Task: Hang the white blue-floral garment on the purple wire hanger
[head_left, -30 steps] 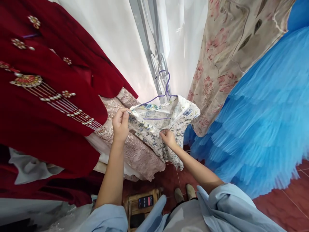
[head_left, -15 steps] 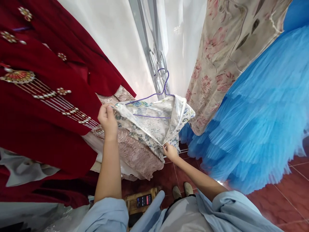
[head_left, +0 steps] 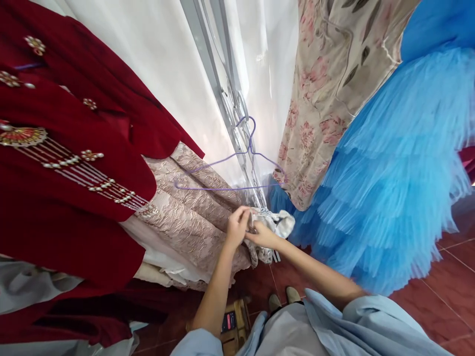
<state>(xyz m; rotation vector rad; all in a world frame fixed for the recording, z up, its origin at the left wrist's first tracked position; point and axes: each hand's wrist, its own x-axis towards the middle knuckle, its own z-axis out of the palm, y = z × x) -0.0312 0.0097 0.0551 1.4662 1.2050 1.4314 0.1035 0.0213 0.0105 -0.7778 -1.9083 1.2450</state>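
Note:
A white garment with a blue floral print [head_left: 284,223] hangs bunched from my hands, below the purple wire hanger [head_left: 222,189]. My left hand [head_left: 237,225] and my right hand [head_left: 261,233] are close together at its left side, both with fingers closed on the cloth. Much of the garment is hidden behind my hands and right forearm. Nothing hangs on the purple hanger, which is hooked on the grey metal rack [head_left: 226,74].
On the left hang a dark red beaded gown [head_left: 89,183] and a pink brocade dress [head_left: 196,222]. A floral beige dress [head_left: 311,109] and a blue ruffled tulle dress [head_left: 386,178] hang right. A phone [head_left: 228,322] lies on a wooden stool [head_left: 241,316] below.
The floral garment has come off the purple hanger and is now lower and gathered up. My left hand has moved right and down, beside my right hand.

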